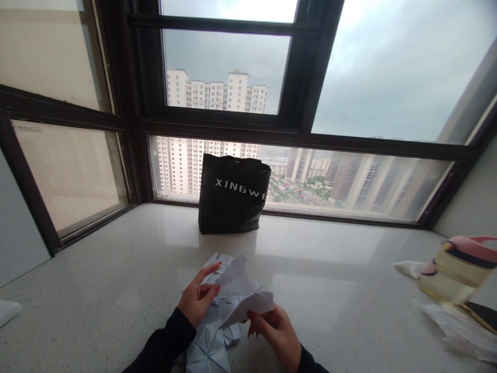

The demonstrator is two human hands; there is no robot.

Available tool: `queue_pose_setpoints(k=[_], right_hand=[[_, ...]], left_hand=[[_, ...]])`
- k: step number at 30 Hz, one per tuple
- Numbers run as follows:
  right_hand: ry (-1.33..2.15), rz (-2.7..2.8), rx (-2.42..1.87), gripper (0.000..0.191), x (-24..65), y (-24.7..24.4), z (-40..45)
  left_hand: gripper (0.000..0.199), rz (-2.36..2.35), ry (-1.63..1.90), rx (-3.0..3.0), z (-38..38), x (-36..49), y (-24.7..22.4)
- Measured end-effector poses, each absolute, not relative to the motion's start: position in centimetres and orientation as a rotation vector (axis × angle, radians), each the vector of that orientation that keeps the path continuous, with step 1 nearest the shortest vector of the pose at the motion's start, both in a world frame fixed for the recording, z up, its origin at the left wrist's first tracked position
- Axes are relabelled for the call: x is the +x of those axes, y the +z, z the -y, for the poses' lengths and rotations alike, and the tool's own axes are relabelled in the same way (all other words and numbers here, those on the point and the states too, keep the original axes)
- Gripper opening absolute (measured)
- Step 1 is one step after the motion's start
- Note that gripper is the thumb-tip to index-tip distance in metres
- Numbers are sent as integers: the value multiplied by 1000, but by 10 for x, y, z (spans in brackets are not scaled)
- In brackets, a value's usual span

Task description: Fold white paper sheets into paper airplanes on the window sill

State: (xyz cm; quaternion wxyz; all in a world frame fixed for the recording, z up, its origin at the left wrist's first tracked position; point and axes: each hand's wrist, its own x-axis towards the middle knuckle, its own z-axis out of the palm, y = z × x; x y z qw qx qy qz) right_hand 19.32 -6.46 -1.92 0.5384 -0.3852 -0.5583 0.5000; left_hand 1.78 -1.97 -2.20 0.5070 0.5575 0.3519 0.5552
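Note:
A folded sheet of white paper (238,280) is held up between my hands, with flaps standing out from it. My left hand (199,296) pinches its left side between thumb and fingers. From the lower right, my right hand (274,331) grips the paper's edge, its fingers curled in. Under the sheet lies a pale paper piece with triangular creases (209,349), flat on the white speckled counter (330,311). The sheet and my left hand partly hide this creased paper.
A black bag (233,199) with white lettering stands behind my hands by the window. At the right are a pink-lidded bottle (452,274), a clear plastic wrapper (454,329) and a dark flat object (483,316). A white object (8,311) lies at the left edge.

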Motion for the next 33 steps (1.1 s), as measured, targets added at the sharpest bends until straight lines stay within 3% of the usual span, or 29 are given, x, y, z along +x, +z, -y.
queue_pose_setpoints(k=[9, 22, 33], right_hand=[[1012, 1246, -1086, 31, 199, -15, 63], [1147, 1175, -1028, 34, 197, -15, 62], [1153, 1202, -1027, 34, 195, -21, 61]], left_hand=[[45, -630, 981, 1312, 40, 30, -11], [44, -415, 950, 1178, 49, 35, -17], [44, -515, 954, 1137, 49, 38, -20]])
